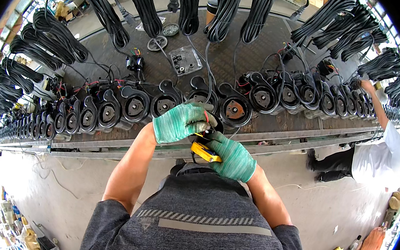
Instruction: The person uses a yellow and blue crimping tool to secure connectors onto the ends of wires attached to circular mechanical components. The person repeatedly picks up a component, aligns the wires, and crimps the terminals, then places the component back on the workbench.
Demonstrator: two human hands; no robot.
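Both hands wear green knit gloves with grey fingertips and meet just in front of the bench edge. My left hand [176,123] is closed, its fingers curled around a dark part [217,124] whose kind I cannot make out. A thin red piece shows by its fingertips. My right hand [234,159] is closed around a yellow-and-black hand-held tool [205,152], held low and tilted; its exact kind is unclear. Right behind the hands stand round black motor housings, one with a brown centre [235,110].
A row of black motor housings [135,104] lines the bench [132,76] edge both ways. Coiled black power cords [188,6] hang above. A clear tray of small parts [185,61] and a disc [157,43] lie behind. At right, another person [376,160] reaches over the row.
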